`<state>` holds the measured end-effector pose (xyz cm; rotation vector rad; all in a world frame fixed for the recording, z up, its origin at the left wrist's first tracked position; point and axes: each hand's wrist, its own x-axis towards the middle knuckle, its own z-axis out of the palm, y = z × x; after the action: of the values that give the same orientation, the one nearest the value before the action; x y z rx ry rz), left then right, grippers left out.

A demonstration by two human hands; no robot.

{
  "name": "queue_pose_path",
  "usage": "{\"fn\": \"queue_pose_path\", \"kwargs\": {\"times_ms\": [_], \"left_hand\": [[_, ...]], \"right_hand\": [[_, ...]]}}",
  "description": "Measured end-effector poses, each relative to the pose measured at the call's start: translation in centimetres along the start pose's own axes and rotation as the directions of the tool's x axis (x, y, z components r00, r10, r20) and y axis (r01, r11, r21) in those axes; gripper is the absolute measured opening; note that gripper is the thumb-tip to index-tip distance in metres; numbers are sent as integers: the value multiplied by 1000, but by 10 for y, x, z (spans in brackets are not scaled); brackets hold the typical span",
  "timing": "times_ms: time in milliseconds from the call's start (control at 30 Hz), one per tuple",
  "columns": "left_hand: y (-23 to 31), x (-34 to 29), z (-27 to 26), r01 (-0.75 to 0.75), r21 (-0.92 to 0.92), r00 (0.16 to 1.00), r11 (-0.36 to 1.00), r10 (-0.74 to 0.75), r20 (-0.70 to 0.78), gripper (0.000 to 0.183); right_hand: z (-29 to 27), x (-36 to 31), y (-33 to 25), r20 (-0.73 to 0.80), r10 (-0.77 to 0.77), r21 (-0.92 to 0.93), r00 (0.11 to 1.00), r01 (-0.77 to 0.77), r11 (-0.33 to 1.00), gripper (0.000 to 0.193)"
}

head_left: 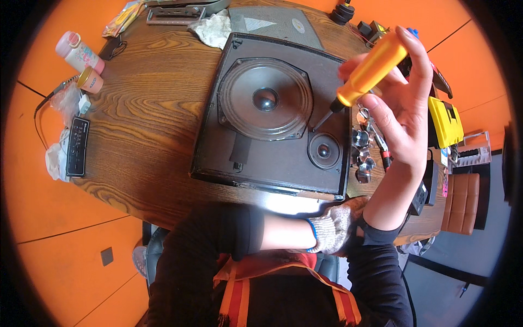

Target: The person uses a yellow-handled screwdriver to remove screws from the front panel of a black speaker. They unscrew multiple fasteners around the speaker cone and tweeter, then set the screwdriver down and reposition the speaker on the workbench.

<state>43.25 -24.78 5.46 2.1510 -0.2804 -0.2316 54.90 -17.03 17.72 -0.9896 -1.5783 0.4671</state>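
Note:
A dark, square-faced speaker cabinet [218, 158] lies face up on the table. It carries a large round woofer [239, 111] and a small tweeter [324, 151] near its lower right corner. My bare right hand [400, 101] is closed around the yellow handle of a screwdriver [370, 71], one finger over the handle's end. The screwdriver slants down to the left, its tip at the cabinet face between the two drivers. In a white knitted glove, my left hand [335, 226] is closed at my right sleeve [381, 234] by the elbow; its fingertips are partly hidden.
Several small shiny round parts [362, 155] and a red-handled tool [385, 158] lie right of the cabinet. A mesh grille [278, 24] and white cloth [213, 30] are behind it. Leftward stand a pink-white bottle [79, 52], a small jar [90, 80] and a black device [79, 147].

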Motion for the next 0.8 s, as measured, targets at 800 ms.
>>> {"fn": "queue_pose_path", "kwargs": {"times_ms": [800], "left_hand": [[-3, -5, 4, -141, 143, 944, 980, 177, -280, 80]], "right_hand": [[9, 3, 1, -77, -31, 9, 997, 32, 999, 92]]}}
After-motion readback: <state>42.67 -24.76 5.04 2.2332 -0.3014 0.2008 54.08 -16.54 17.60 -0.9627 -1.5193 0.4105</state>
